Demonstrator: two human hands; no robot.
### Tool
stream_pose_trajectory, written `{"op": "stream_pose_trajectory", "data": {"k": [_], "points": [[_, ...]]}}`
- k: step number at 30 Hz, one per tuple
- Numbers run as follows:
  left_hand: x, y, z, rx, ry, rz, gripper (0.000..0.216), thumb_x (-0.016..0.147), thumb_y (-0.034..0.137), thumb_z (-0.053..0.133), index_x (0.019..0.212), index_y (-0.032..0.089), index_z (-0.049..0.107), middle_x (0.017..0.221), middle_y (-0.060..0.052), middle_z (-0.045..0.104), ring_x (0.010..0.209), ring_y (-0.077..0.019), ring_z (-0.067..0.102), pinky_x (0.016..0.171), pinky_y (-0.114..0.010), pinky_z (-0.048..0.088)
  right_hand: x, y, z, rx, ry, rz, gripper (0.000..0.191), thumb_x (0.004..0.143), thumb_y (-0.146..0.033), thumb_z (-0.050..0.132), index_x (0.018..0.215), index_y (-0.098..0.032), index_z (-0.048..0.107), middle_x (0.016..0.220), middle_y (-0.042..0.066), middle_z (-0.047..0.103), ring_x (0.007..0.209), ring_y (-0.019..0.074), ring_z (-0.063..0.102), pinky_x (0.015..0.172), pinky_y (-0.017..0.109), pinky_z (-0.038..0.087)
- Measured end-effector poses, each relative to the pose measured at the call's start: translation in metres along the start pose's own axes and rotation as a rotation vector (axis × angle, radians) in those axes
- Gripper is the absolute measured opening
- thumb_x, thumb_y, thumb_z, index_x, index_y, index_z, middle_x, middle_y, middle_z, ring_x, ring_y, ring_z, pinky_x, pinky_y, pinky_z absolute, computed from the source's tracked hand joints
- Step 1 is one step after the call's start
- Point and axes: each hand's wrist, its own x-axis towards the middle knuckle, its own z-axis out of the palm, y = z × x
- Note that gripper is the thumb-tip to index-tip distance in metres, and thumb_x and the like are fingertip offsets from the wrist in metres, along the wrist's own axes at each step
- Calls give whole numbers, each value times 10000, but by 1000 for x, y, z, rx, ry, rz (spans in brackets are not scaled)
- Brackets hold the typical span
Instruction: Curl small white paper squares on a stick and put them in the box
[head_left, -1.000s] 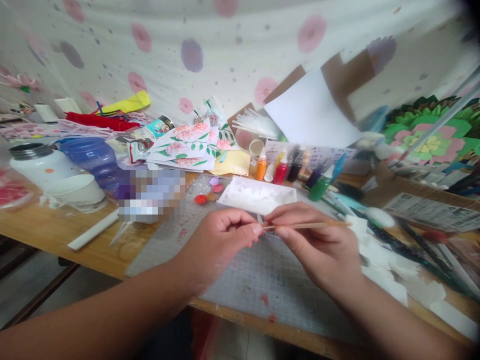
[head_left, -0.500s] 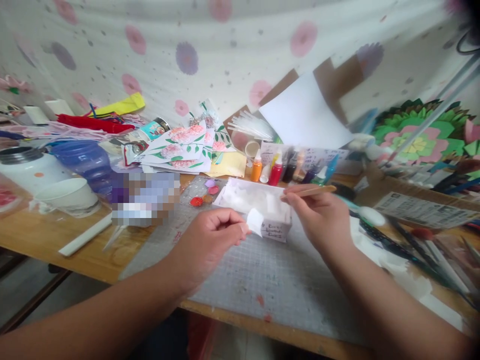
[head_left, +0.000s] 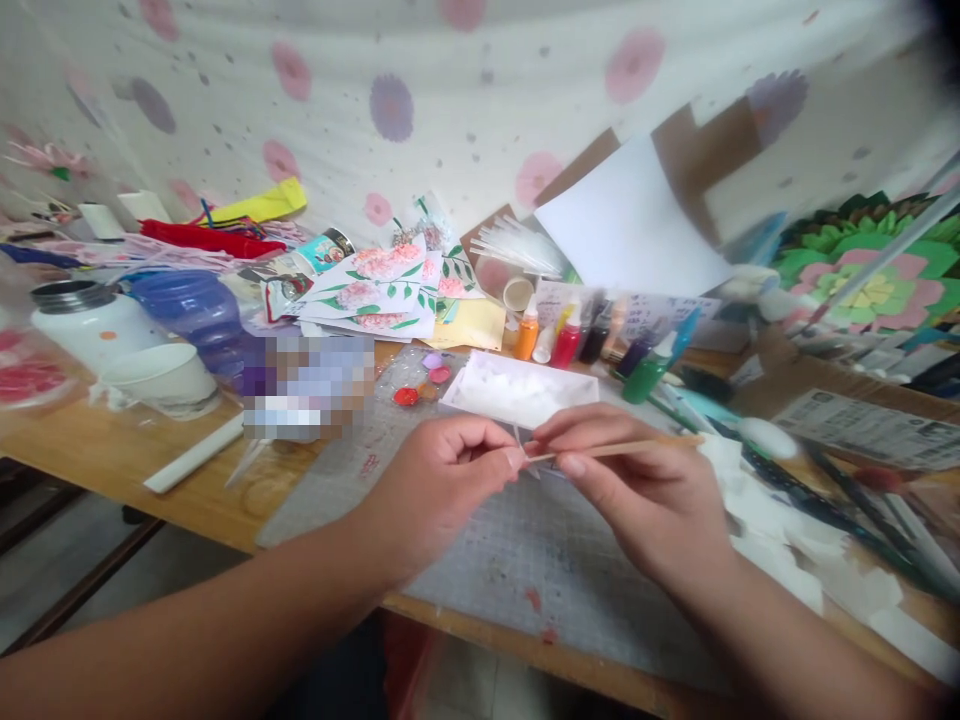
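My left hand (head_left: 431,490) pinches a small white piece of paper (head_left: 517,435), seen nearly edge-on and partly hidden by the fingers. Closed around a thin wooden stick (head_left: 637,447), my right hand (head_left: 652,495) brings the stick's tip to the paper at the left fingertips. Just behind both hands stands a white open box (head_left: 456,394) with a fluffy white substance inside. Its front is partly covered by my hands. Underneath lies a grey cutting mat (head_left: 480,590).
Small paint bottles, one orange (head_left: 527,330) and one green (head_left: 649,372), stand behind the box. Left are dabs of paint (head_left: 406,397), a white cup (head_left: 159,385) and a blue container (head_left: 191,320). White paper scraps (head_left: 795,530) and a cardboard box (head_left: 862,400) lie right.
My right hand has moved from the box's right edge toward me and left, bringing the stick to the paper. The paper has turned nearly edge-on. The view has shifted slightly.
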Motion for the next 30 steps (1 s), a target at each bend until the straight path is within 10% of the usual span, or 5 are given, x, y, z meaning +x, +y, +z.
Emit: {"op": "stream_pose_trajectory", "data": {"k": [30], "points": [[1, -1, 4, -170, -24, -33, 152, 736, 206, 634, 590, 169, 620, 612, 22, 568, 642, -119, 486, 642, -261, 372, 0, -3, -1, 11, -22, -36, 204, 805, -43, 649, 879, -215, 729, 823, 45, 753, 821, 191, 719, 733, 341, 604]]}}
